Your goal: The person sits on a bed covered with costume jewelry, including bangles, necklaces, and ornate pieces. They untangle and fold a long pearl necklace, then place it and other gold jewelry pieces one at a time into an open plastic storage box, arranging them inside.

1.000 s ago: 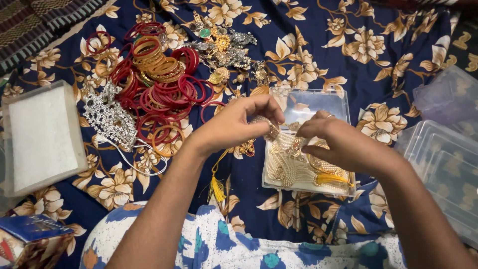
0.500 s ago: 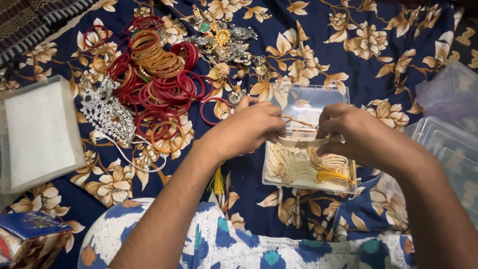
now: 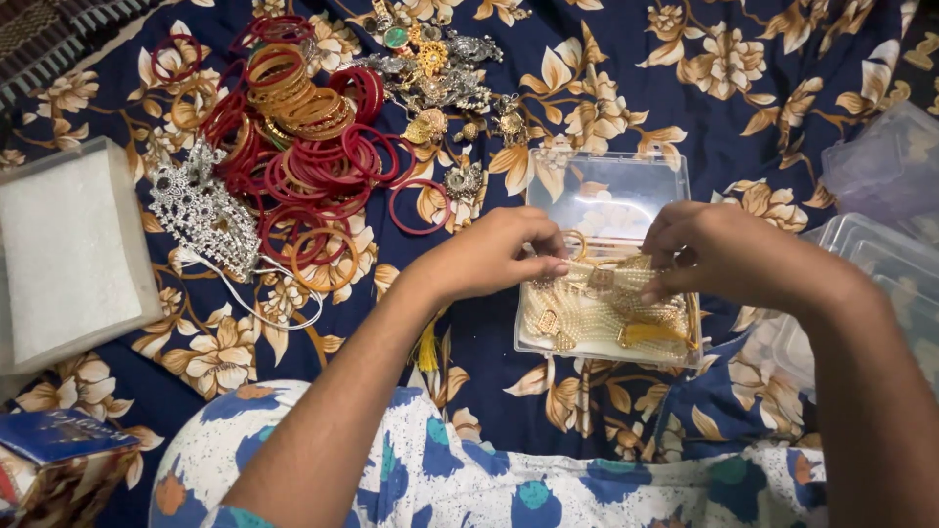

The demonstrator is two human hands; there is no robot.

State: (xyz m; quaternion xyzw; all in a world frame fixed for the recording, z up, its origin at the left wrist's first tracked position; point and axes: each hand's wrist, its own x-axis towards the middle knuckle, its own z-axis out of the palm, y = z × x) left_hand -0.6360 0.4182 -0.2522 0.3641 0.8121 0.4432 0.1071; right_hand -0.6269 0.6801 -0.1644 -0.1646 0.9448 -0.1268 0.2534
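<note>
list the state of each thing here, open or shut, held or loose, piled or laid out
clear box: open, lid off, pearl necklace inside
pearl necklace: bunched in the box, pinched by both hands
left hand: fingers closed on the necklace
right hand: fingers closed on the necklace
red bangles: loose, in a heap
silver crown: lying flat
white box: open

The hands [image 3: 606, 259] cover part of the pearl necklace [image 3: 597, 313] in the clear box [image 3: 606, 191]. The picture's right edge cuts off the plastic containers [image 3: 885, 166]; the left edge cuts off the white box [image 3: 68, 254].
</note>
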